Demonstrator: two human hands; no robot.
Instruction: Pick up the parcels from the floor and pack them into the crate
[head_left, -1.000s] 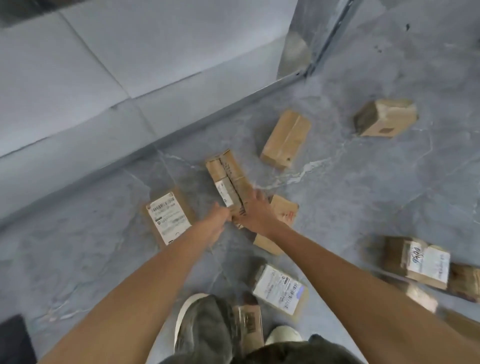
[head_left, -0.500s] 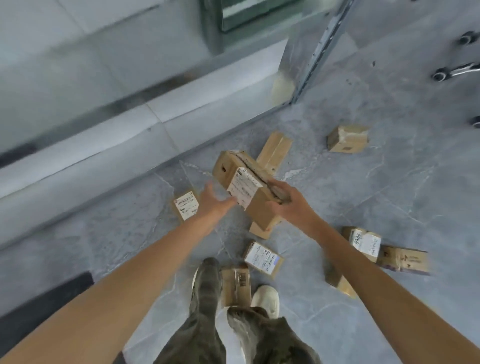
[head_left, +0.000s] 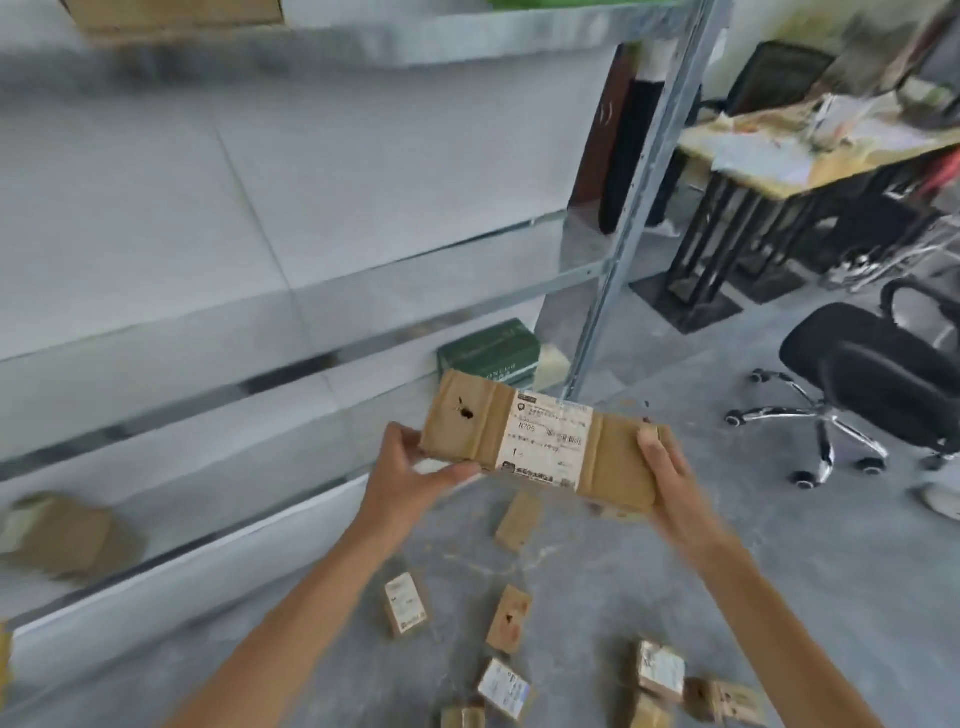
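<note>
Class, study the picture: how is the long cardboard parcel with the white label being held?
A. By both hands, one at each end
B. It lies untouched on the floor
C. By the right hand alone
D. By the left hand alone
A: the left hand grips one end of the long parcel and the right hand grips the other end.

Both bare arms stretch forward, hands level and apart. The left hand (head_left: 410, 475) curls round one end of a long brown cardboard parcel with a white label (head_left: 540, 441), thumb along its near edge; the right hand (head_left: 672, 480) clasps the opposite end, thumb on top.
</note>
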